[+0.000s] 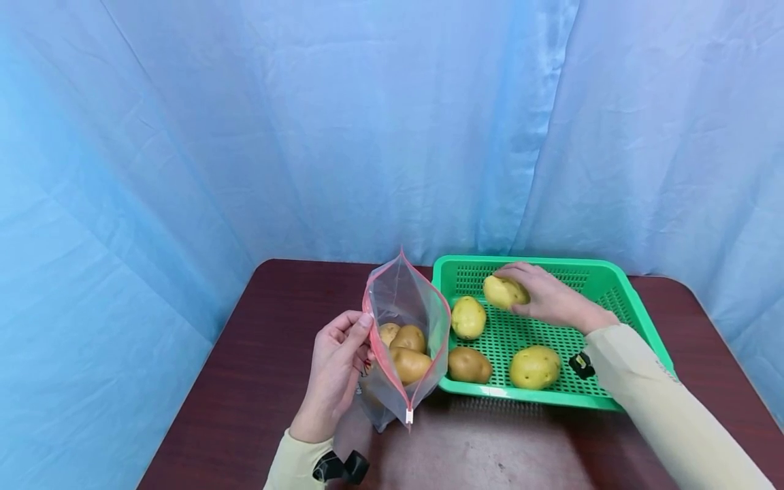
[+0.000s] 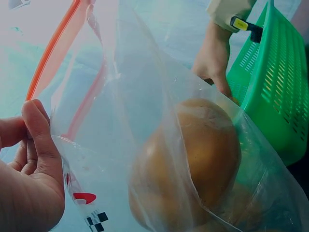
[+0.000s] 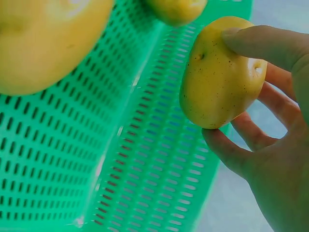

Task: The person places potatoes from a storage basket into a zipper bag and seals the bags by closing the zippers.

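Observation:
My left hand (image 1: pixel 333 364) pinches the pink-edged rim of a clear zip bag (image 1: pixel 437 367) between thumb and fingers. The bag's mouth gapes upward, with a white slider at its near end. Inside lie several potatoes (image 1: pixel 410 364), seen through the plastic in the left wrist view. Over the green basket (image 1: pixel 637 306), my right hand (image 1: pixel 551 296) grips a yellow potato (image 3: pixel 219 77), thumb on one side and fingertips on the other. Left in the basket are a yellow potato (image 1: pixel 468 318), a browner potato (image 1: pixel 469 365) and a larger yellow potato (image 1: pixel 535 367).
The basket stands on a dark reddish-brown table (image 1: pixel 269 340), just right of the bag, its slotted wall rising beside it. A light blue curtain (image 1: pixel 392 136) hangs behind the table and along its sides. Each wrist carries a small black camera mount (image 1: pixel 339 467).

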Demonstrator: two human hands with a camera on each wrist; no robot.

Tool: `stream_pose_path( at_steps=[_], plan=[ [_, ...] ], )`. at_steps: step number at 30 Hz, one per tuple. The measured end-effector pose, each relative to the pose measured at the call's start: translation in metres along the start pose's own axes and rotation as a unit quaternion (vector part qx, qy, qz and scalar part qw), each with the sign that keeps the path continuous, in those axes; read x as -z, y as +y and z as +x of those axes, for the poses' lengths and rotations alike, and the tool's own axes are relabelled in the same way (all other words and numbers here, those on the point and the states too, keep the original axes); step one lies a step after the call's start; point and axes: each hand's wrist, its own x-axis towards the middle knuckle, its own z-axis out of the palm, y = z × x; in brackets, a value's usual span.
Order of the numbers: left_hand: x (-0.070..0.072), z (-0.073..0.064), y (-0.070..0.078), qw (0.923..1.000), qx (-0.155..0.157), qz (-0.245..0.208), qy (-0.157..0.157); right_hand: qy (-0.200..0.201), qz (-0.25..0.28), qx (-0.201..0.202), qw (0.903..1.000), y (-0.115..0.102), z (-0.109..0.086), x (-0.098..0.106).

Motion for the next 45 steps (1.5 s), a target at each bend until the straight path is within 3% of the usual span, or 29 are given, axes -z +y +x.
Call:
stream_pose_path(
  at_steps=[12,20,30,45],
  plan=[
    [-0.003,0.008,-0.005,0.9999,0.002,-0.016,0.004,0.058,0.020,0.035,0.9975,-0.023,-0.007,0.022],
    [-0.004,0.014,-0.006,0.9999,0.001,-0.012,-0.002,0.103,0.049,0.053,0.9921,-0.050,-0.018,0.032],
    [-0.004,0.015,-0.008,0.9999,-0.001,-0.010,0.000,0.173,0.073,0.123,0.9744,-0.089,-0.030,0.038],
    [-0.004,0.016,-0.008,0.9999,0.000,-0.014,0.001,0.237,0.133,0.157,0.9494,-0.138,-0.038,0.036]
  ],
)
